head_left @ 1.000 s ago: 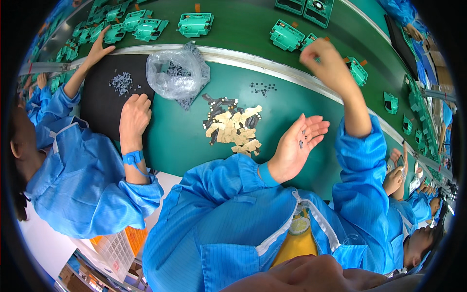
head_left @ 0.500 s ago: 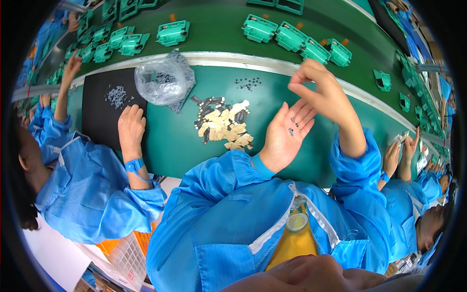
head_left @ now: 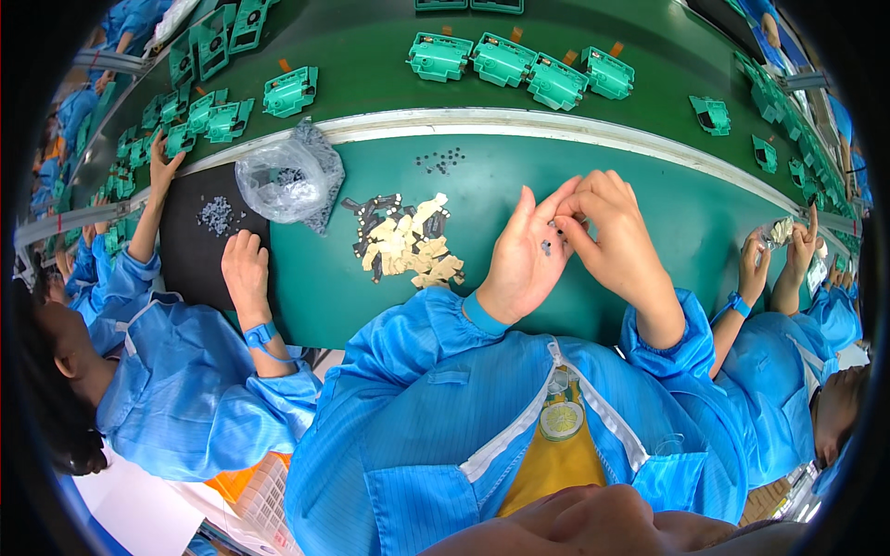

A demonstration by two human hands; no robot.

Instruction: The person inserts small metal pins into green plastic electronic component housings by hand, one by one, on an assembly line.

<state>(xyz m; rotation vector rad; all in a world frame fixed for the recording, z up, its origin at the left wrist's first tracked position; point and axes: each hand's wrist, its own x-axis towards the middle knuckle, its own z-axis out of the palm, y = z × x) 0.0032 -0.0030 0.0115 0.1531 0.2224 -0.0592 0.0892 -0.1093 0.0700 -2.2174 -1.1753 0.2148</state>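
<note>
Left hand (head_left: 517, 264): held palm up, thumb and fingers spread apart, right of the heap of cream and black pieces (head_left: 400, 243). Small grey and dark parts (head_left: 547, 247): borne loose on that palm. Right hand (head_left: 610, 232): held against the left fingers, farther right of the heap; thumb and fingertips are drawn close together, but whether a part is clamped there cannot be told. Heap: spread on a green tabletop (head_left: 311, 287). Co-worker's hand (head_left: 246, 273): held at a black mat (head_left: 190, 255), left of the heap. Blue-grey pieces (head_left: 216, 216): scattered on the mat. Clear plastic bag (head_left: 264, 195): partly filled, placed left of and beyond the heap. Dark round pieces (head_left: 440, 160): strewn beyond the heap. Teal housings (head_left: 440, 58): set out farthest beyond the heap, past a pale rail (head_left: 501, 119).
</note>
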